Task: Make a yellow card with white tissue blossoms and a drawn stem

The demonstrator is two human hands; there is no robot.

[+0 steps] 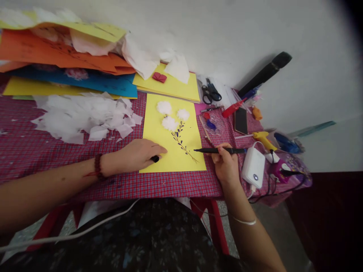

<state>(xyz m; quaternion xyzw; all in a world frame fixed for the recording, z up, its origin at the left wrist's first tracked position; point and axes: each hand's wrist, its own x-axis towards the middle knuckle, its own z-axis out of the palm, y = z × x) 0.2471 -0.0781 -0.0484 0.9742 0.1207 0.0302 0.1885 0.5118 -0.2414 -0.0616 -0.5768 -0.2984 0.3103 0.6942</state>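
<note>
A sheet of yellow paper (153,151) lies in front of me, with white fluffy paper flowers (169,123) on its upper half. Below them runs a drawn stem with dark leaves (178,141). My right hand (227,164) grips a black marker (208,150), its tip pointing left over the paper's right edge, near the stem's lower part. Whether the tip touches the paper I cannot tell. On the sheet's lower left rests my left hand (138,155), fingers curled around a black marker cap (154,158).
Torn white paper pieces (85,117) are heaped at left, below stacked coloured sheets (62,53). Yellow paper (181,85) lies behind. To the right are scissors (210,91), a red tube (233,108), a phone (240,121), a yellow glue gun (264,139) and a white power bank (253,168) with cables.
</note>
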